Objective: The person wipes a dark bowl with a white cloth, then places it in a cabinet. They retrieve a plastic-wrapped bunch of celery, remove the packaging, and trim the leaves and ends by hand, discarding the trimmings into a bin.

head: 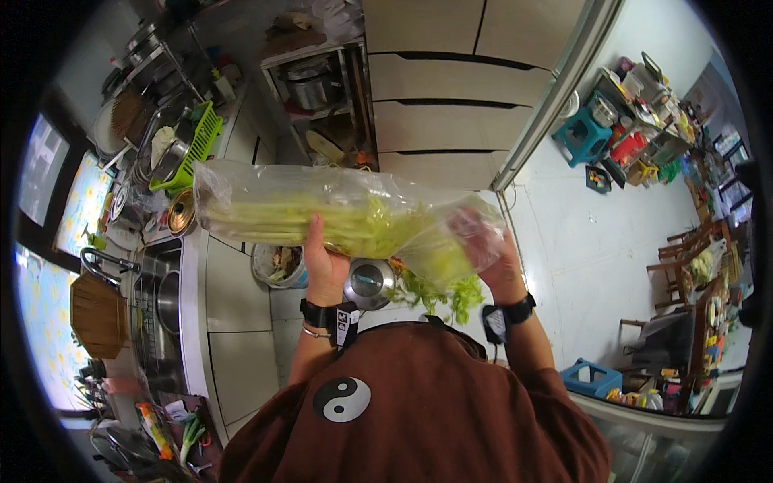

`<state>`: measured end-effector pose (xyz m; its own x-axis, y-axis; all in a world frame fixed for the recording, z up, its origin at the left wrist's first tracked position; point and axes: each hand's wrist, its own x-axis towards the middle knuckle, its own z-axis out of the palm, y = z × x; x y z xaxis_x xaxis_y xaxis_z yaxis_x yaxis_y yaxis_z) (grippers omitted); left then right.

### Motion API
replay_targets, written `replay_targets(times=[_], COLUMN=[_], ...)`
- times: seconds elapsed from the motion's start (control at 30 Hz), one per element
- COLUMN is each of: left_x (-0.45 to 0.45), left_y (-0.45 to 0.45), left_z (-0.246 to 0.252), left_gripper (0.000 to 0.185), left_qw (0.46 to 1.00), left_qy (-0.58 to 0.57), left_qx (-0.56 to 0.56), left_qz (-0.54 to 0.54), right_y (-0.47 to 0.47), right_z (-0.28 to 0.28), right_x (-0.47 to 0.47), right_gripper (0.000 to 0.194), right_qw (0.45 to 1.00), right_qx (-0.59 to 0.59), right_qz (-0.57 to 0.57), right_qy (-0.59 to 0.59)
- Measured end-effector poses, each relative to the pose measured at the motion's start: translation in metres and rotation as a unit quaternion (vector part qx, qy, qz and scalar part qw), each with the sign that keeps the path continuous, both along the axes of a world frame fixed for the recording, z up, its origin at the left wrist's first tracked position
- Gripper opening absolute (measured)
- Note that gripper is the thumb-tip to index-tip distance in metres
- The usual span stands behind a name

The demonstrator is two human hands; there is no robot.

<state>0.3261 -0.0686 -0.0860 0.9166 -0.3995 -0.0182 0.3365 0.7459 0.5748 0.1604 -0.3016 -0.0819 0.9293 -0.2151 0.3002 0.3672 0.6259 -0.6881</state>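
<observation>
A long bunch of celery (272, 220) lies crosswise in the air inside a clear plastic bag (290, 178). Its leafy tops (459, 299) hang out of the bag at the right, above the floor. My left hand (326, 265) supports the bag from below near its middle, thumb up along the stalks. At the leafy end, my right hand (498, 265) grips the bag's edge; its fingers are partly hidden behind the cloudy plastic. Both wrists carry black straps.
Below the bag stand a lined waste bin (281, 265) and a round metal lid (369, 284). To the left, a counter holds a steel sink (160, 302) and a green dish rack (202, 142). Drawers (453, 127) face me. Blue stools (589, 136) stand right, past a sliding door frame (555, 96).
</observation>
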Motion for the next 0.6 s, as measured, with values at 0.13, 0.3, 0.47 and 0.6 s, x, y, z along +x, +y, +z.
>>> replay_targets(times=[0.13, 0.3, 0.47, 0.6], left_x=[0.009, 0.027, 0.029, 0.024], left_y=[0.006, 0.017, 0.021, 0.021], left_z=[0.003, 0.014, 0.020, 0.019], left_gripper=[0.045, 0.049, 0.051, 0.048], left_qw=[1.000, 0.998, 0.997, 0.997], left_qy=[-0.003, -0.024, -0.015, 0.006], left_qx=[-0.011, 0.002, -0.023, -0.049], left_qz=[0.024, 0.066, 0.068, 0.066], right_y=[0.017, 0.023, -0.004, 0.006], right_z=[-0.019, -0.014, 0.009, -0.008], right_x=[-0.008, -0.001, 0.041, 0.075], right_gripper=[0.040, 0.074, 0.049, 0.059], right_qw=[0.979, 0.959, 0.995, 0.707], right_qx=[0.120, 0.080, 0.059, -0.663], right_qz=[0.154, 0.156, 0.058, -0.191], right_qy=[0.050, 0.224, 0.063, -0.153])
